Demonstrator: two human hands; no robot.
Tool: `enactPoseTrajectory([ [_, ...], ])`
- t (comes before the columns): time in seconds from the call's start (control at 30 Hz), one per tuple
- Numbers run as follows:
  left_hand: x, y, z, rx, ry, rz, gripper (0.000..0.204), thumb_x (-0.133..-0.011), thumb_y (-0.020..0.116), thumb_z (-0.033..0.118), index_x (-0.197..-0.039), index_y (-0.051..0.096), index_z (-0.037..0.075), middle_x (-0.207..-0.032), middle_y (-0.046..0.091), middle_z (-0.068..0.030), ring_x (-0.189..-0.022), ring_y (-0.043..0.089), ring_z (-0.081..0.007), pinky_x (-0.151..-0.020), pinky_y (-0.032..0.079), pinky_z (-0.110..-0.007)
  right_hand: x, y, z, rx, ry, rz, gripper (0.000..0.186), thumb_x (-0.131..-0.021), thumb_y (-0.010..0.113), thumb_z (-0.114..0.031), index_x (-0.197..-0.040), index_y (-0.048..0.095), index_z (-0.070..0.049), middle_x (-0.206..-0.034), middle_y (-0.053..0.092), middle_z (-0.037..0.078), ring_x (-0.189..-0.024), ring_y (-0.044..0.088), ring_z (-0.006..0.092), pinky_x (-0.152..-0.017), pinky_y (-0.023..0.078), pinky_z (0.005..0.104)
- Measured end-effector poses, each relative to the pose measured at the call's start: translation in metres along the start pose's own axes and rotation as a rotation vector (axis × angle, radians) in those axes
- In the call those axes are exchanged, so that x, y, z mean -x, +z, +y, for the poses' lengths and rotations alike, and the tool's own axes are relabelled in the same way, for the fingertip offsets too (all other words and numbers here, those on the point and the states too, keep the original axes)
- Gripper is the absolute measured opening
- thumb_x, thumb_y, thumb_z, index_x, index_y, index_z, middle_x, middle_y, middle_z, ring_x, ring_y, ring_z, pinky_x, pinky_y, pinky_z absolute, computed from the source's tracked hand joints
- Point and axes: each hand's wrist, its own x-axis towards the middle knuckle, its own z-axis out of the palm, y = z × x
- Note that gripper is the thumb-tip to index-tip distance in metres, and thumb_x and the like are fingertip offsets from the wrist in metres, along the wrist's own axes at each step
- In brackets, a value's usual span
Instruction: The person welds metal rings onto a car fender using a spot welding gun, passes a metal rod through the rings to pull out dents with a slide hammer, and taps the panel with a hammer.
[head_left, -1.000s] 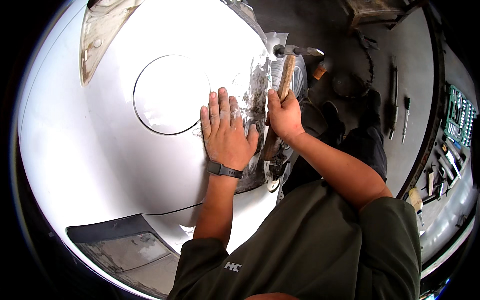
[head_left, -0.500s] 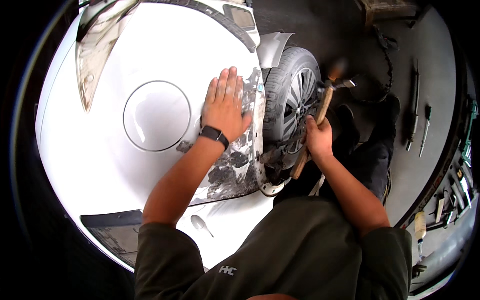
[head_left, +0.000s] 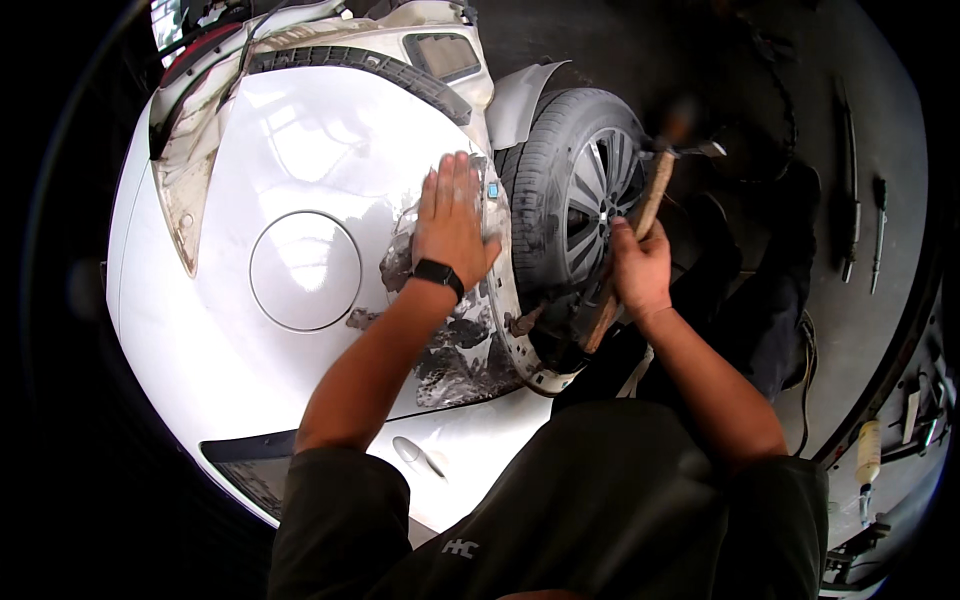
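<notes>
My left hand lies flat, fingers stretched out, on the white car's rear quarter panel. Beneath and around it is a rough patch, grey and dark where the paint is gone, running along the wheel arch edge. A round fuel flap sits to the left of the hand. Wrapped round a hammer's wooden handle, my right hand is held in front of the wheel. The hammer's metal head points away from me, toward the upper right.
Beyond the wheel hangs a loose grey liner piece. A door handle is close to my left elbow. Long thin rods lie on the floor at right. Farther right, a bottle and several tools stand or lie near a dark edge.
The view has shifted, showing more of the car's rear opening at the top. My left hand still rests flat on the panel, and the right still grips the hammer.
</notes>
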Motion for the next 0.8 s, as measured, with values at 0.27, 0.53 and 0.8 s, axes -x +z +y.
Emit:
enactPoseTrajectory([
  [0.27, 0.035, 0.008, -0.011, 0.153, 0.065, 0.033, 0.084, -0.093, 0.052, 0.049, -0.155, 0.031, -0.003, -0.167, 0.018, -0.018, -0.156, 0.011, -0.0303, -0.126, 0.005, -0.048, 0.029, 0.062, -0.004, 0.096, -0.15, -0.357, 0.023, -0.101, 0.062, -0.022, -0.103, 0.055, 0.0, -0.075, 0.057, 0.006, -0.068, 0.056, 0.0148, -0.064, 0.05, 0.0323],
  [0.53, 0.072, 0.018, -0.02, 0.328, 0.082, 0.121, 0.083, -0.083, 0.066, 0.039, -0.15, 0.041, -0.006, -0.165, 0.024, -0.0204, -0.154, 0.019, -0.032, -0.126, 0.012, -0.047, 0.043, 0.106, 0.0, 0.162, -0.477, -0.315, 0.028, -0.1, 0.06, -0.025, -0.107, 0.054, 0.001, -0.072, 0.063, 0.017, -0.062, 0.064, 0.0336, -0.062, 0.052, 0.042],
  [0.8, 0.078, 0.018, -0.019, 0.364, 0.073, 0.123, 0.085, -0.083, 0.064, 0.039, -0.15, 0.04, -0.006, -0.166, 0.022, -0.0207, -0.155, 0.016, -0.0322, -0.127, 0.009, -0.046, 0.046, 0.121, 0.004, 0.151, -0.386, -0.281, 0.03, -0.099, 0.06, -0.024, -0.106, 0.052, 0.004, -0.081, 0.065, 0.029, -0.077, 0.067, 0.0462, -0.069, 0.053, 0.0475],
])
